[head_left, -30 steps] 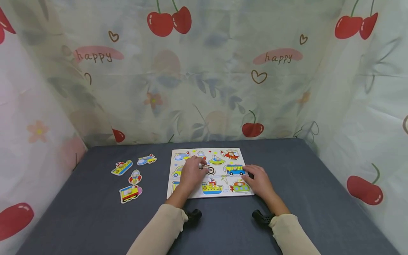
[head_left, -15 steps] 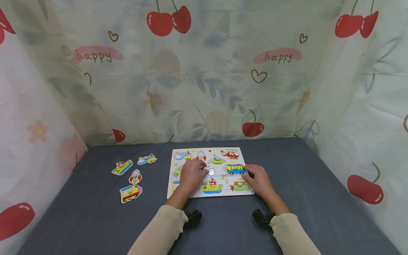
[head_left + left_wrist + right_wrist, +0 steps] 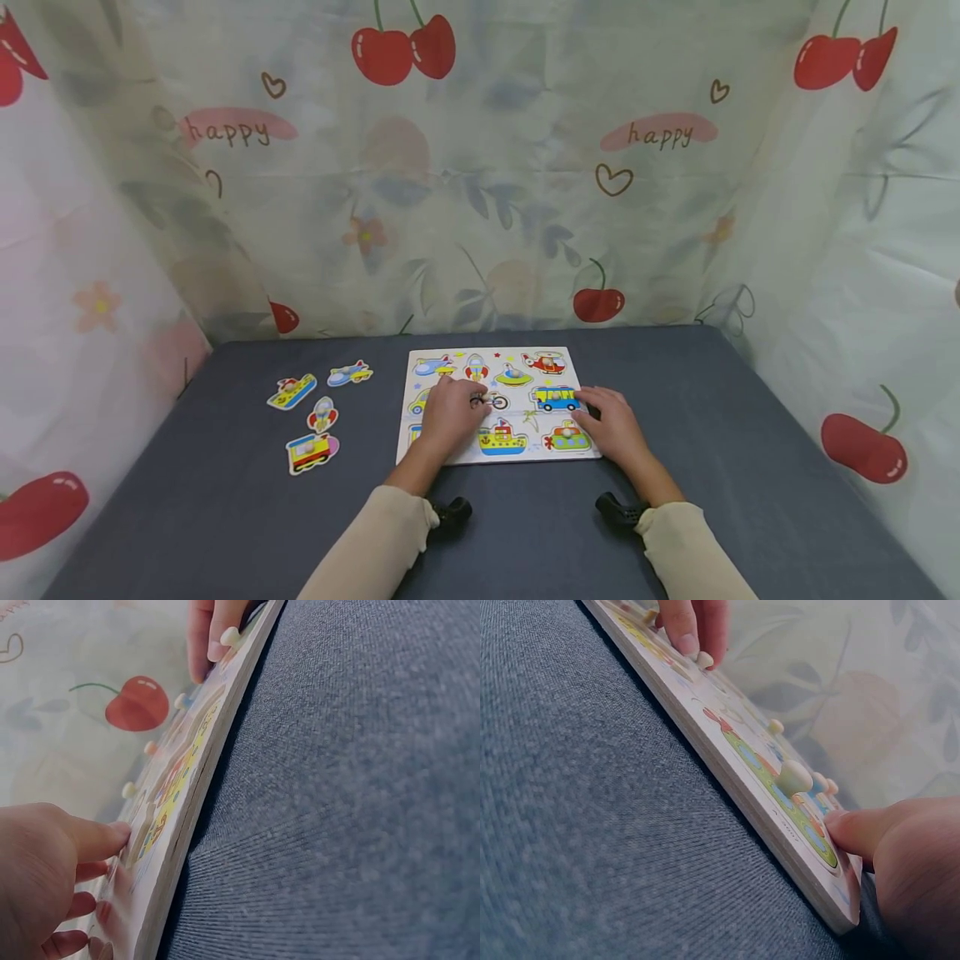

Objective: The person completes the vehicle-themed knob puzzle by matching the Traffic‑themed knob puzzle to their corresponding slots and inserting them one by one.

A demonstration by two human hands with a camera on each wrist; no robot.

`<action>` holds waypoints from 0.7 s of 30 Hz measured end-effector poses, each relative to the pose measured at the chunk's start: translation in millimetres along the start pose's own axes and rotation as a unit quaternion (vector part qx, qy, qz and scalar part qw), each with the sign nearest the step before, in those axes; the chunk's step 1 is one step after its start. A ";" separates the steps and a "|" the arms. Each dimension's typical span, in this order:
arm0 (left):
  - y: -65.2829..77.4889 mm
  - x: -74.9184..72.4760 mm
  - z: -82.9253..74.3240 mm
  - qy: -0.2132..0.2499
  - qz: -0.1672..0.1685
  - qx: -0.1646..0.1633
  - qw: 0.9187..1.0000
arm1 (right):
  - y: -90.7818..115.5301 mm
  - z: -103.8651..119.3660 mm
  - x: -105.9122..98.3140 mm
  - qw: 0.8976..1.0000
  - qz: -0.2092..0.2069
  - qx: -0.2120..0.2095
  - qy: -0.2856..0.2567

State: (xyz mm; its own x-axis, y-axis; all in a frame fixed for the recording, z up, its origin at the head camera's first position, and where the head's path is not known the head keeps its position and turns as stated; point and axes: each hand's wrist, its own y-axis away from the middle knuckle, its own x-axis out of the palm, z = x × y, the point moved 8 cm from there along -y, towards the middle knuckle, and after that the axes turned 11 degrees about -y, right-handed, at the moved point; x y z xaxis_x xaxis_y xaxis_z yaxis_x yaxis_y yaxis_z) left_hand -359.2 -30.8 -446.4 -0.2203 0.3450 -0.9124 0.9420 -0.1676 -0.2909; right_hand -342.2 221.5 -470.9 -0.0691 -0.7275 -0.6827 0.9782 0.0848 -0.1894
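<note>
A white knobbed puzzle board (image 3: 517,418) with vehicle pictures lies on the table. My left hand (image 3: 446,417) is over its middle, thumb and index finger either side of the bicycle piece (image 3: 498,402). In the right wrist view, the bicycle's knob (image 3: 705,660) shows just at those fingertips; the left wrist view shows the thumb straight and the other fingers apart. My right hand (image 3: 615,423) rests at the board's right edge, its thumb (image 3: 847,825) touching the board beside the submarine piece (image 3: 780,802). The right fingertips are at the end of the bus piece (image 3: 555,399).
Left of the board lie several loose pieces: a ship (image 3: 292,392), an airplane (image 3: 350,374), a rocket (image 3: 322,414) and a train (image 3: 311,452). A helicopter piece (image 3: 546,363) and a flying saucer piece (image 3: 513,377) sit in the board. A patterned curtain (image 3: 480,208) hangs behind the table.
My left hand has shifted slightly left and toward me, showing more of the bicycle. Its wheel looked white half a second ago and shows its picture now. The right hand stays put.
</note>
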 end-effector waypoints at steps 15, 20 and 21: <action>10.3 -10.9 8.3 -0.003 -0.018 -0.020 1.000 | 0.0 -1.4 1.1 1.000 0.003 0.005 0.001; 13.7 -14.6 22.6 0.031 -0.027 -0.043 0.998 | -0.4 -1.3 0.1 1.000 0.003 0.002 0.002; 14.1 -15.2 25.6 0.036 -0.030 -0.046 0.998 | -0.4 -1.4 -0.3 1.000 0.002 0.001 0.002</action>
State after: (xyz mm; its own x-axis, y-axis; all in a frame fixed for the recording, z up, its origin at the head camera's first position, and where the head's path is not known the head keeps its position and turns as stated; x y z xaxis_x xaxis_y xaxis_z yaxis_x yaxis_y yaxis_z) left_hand -349.1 -62.0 -444.0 -0.2617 0.4186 -0.8696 0.9476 -0.0597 -0.3139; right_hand -342.9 222.6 -471.5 -0.0649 -0.7247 -0.6860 0.9791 0.0864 -0.1839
